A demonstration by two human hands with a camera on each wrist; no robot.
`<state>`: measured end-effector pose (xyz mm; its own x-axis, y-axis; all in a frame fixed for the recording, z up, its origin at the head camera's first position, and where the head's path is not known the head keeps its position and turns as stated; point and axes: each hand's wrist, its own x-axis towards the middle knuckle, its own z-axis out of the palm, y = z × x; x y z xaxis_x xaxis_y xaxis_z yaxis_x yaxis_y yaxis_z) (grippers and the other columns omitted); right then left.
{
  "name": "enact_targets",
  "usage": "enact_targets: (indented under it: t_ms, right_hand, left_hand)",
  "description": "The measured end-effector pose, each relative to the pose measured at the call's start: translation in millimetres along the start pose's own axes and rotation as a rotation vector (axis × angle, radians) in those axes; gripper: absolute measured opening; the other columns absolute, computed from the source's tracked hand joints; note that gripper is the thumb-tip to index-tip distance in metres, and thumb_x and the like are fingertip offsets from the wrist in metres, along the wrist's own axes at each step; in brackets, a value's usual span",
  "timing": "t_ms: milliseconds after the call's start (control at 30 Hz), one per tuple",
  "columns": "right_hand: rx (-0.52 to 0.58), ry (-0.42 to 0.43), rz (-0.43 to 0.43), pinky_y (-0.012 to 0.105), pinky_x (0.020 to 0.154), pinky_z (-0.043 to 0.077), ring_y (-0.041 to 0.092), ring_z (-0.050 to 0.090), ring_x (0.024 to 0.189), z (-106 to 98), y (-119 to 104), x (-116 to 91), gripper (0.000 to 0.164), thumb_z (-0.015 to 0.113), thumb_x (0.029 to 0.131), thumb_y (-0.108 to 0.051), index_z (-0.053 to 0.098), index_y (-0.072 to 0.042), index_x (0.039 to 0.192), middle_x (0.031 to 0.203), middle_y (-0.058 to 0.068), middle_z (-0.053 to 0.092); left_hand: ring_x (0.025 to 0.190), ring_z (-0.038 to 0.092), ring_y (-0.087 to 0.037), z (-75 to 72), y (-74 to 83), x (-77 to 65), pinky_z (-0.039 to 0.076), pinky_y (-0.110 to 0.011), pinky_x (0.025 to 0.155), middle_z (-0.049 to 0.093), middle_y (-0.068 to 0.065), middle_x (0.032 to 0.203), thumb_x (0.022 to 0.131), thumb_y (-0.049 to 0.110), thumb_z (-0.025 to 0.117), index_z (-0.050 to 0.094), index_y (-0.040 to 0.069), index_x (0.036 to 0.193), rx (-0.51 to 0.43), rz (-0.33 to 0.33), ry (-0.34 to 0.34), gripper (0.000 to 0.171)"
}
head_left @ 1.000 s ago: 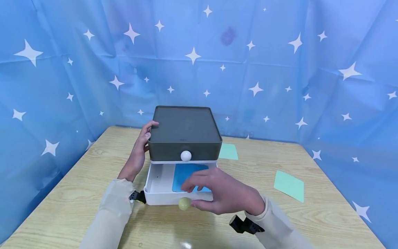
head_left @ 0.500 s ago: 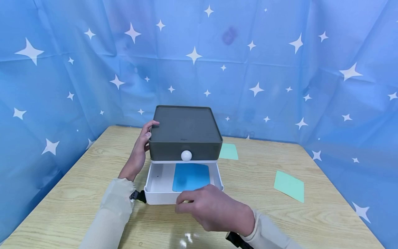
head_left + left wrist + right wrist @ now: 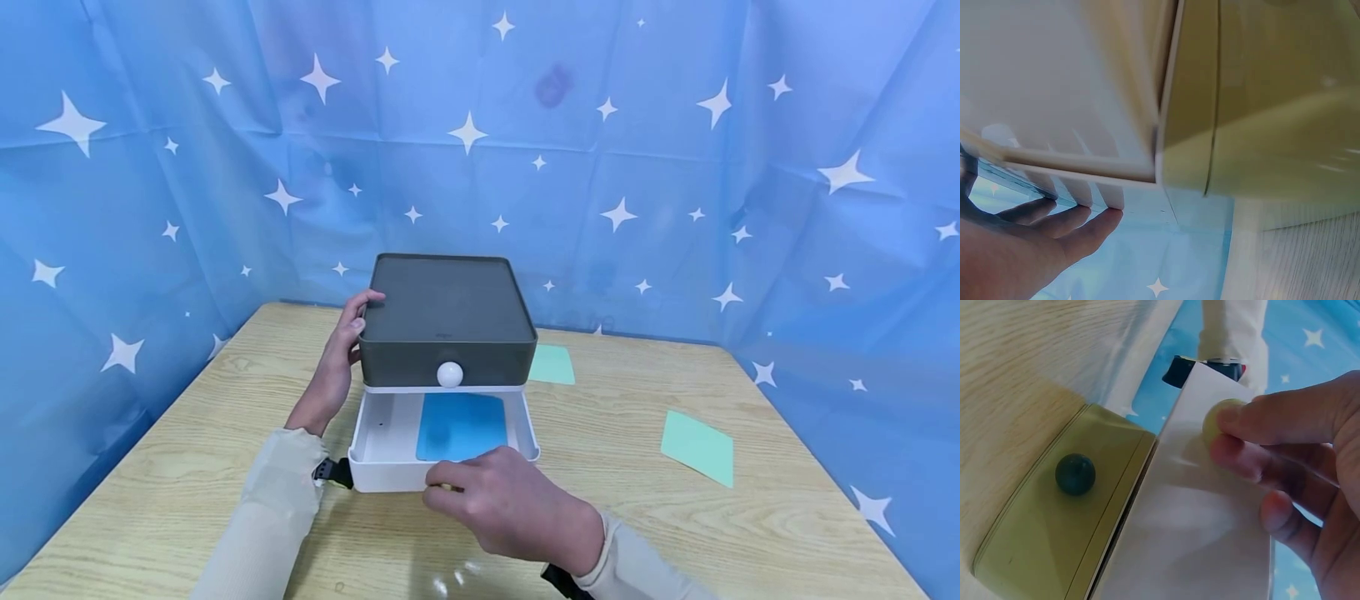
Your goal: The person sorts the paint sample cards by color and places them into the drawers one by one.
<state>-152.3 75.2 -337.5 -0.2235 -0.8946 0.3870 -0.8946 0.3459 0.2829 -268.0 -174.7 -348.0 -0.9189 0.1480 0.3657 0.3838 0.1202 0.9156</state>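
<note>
A drawer box (image 3: 448,300) with a dark grey top and a white round knob (image 3: 449,375) stands on the table. Its lower white drawer (image 3: 386,477) is pulled out, and a blue sheet (image 3: 461,425) lies inside. My left hand (image 3: 333,358) rests against the box's left side, one finger reaching over the top rim. Straight fingers (image 3: 1094,231) touch the box in the left wrist view. With thumb and fingertips, my right hand (image 3: 517,508) pinches the pale green knob (image 3: 1211,425) on the white drawer's front. That hand hides the knob from the head view.
On the wooden table (image 3: 615,508), one light green sheet (image 3: 553,365) lies beside the box's right side and another green sheet (image 3: 697,448) lies farther right. A blue curtain (image 3: 645,150) with white stars hangs behind and along both sides.
My right hand has come down from over the drawer's front and taken hold of the green knob. The left hand stays put, and the drawer has not visibly moved.
</note>
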Motion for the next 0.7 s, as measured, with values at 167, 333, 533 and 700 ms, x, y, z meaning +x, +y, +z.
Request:
enact_targets:
  t_ms: [167, 333, 533, 700]
  right_hand:
    - [-0.031, 0.015, -0.013, 0.012, 0.059, 0.049, 0.002, 0.065, 0.066, -0.2, 0.9, -0.5, 0.018, 0.074, 0.082, -0.005, 0.071, -0.021, 0.091, 0.097, -0.010, 0.071]
    - [-0.043, 0.022, -0.014, 0.012, 0.058, 0.048, 0.002, 0.064, 0.063, -0.7, 2.8, -1.4, 0.017, 0.073, 0.082, -0.005, 0.071, -0.021, 0.089, 0.096, -0.010, 0.071]
    - [-0.033, 0.025, 0.002, 0.013, 0.061, 0.052, 0.003, 0.066, 0.065, -0.3, 6.1, -3.1, 0.014, 0.073, 0.084, -0.007, 0.072, -0.020, 0.088, 0.095, -0.008, 0.072]
    - [-0.056, 0.061, -0.005, 0.012, 0.058, 0.049, 0.003, 0.065, 0.063, 2.2, 8.8, -2.8, 0.015, 0.071, 0.084, -0.005, 0.071, -0.020, 0.087, 0.095, -0.009, 0.072]
  left_hand:
    - [0.145, 0.025, -0.040, -0.1, 0.3, -0.1, 0.020, -0.066, 0.113, 0.021, -0.003, 0.166, 0.103, 0.043, 0.020, 0.033, 0.028, 0.151, 0.005, -0.003, -0.001, 0.052]
    - [0.144, 0.026, -0.039, -0.3, -0.1, -0.1, 0.019, -0.065, 0.113, 0.023, -0.003, 0.165, 0.103, 0.042, 0.020, 0.033, 0.028, 0.151, 0.002, -0.003, 0.001, 0.051]
    - [0.142, 0.027, -0.039, -0.7, -0.5, -0.1, 0.021, -0.064, 0.112, 0.025, -0.003, 0.164, 0.103, 0.042, 0.020, 0.034, 0.028, 0.151, -0.003, 0.001, 0.000, 0.051]
    - [0.142, 0.028, -0.039, -0.4, -0.3, 0.2, 0.022, -0.063, 0.111, 0.026, -0.003, 0.163, 0.103, 0.042, 0.021, 0.034, 0.028, 0.151, -0.008, 0.004, -0.001, 0.051]
